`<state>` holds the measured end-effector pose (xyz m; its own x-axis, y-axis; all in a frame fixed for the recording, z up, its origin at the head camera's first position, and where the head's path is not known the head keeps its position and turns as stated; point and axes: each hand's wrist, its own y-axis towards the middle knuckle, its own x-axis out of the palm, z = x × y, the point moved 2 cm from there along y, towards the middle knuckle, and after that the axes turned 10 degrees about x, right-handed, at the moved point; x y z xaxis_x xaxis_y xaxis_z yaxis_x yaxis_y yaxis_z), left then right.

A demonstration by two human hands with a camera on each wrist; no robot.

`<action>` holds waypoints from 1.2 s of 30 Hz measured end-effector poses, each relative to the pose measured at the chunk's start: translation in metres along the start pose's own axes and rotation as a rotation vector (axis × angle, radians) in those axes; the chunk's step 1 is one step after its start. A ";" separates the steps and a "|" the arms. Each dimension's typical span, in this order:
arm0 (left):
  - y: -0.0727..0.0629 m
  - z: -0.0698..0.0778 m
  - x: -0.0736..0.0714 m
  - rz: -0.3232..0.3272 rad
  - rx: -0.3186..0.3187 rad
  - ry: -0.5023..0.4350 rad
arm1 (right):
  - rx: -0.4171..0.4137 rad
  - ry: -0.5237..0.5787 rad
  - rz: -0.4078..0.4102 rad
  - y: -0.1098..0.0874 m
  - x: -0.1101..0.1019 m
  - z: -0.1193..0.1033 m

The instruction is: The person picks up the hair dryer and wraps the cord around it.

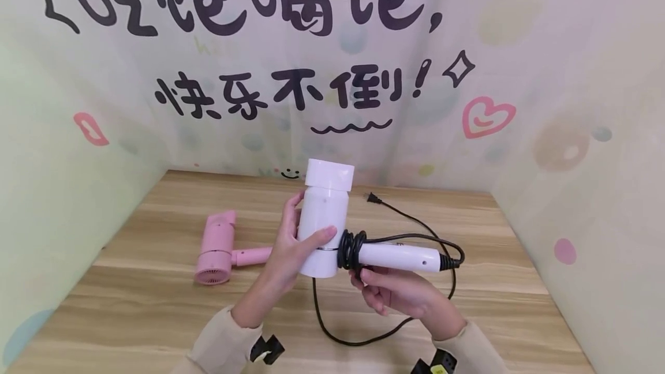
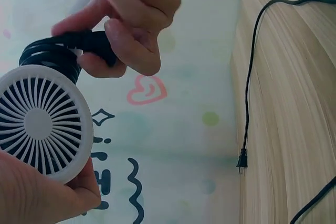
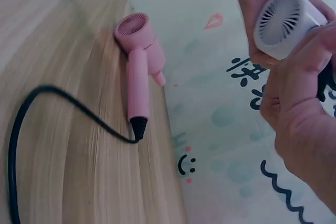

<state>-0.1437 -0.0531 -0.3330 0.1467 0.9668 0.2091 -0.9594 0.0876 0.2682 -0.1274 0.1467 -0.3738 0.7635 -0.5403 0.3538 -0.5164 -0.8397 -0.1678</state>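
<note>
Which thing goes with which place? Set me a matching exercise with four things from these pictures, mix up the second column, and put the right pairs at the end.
Things
1. White hair dryer
2. Pink hair dryer
3. Wound black cord
4. Wavy black line

Places
A. Looped round a white handle
B. On the backdrop
C. Gripped by the left hand
D. Lying on the wooden tabletop

Right pairs: 1-C, 2-D, 3-A, 4-B
</note>
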 end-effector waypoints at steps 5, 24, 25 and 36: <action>-0.001 -0.003 -0.004 -0.057 0.006 0.002 | -0.069 0.224 -0.248 -0.003 -0.004 -0.007; 0.007 -0.007 -0.017 -0.473 0.021 0.140 | 0.095 -0.179 0.144 -0.024 0.003 -0.014; 0.008 -0.008 -0.018 -0.478 0.019 0.147 | 0.094 -0.202 0.189 -0.024 0.005 -0.014; 0.016 -0.016 -0.016 -0.469 0.012 0.229 | 0.002 -0.473 0.474 -0.024 0.015 -0.009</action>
<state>-0.1657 -0.0636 -0.3474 0.5020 0.8523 -0.1469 -0.8004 0.5222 0.2942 -0.1075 0.1591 -0.3559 0.5424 -0.8160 -0.1999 -0.8373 -0.5057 -0.2077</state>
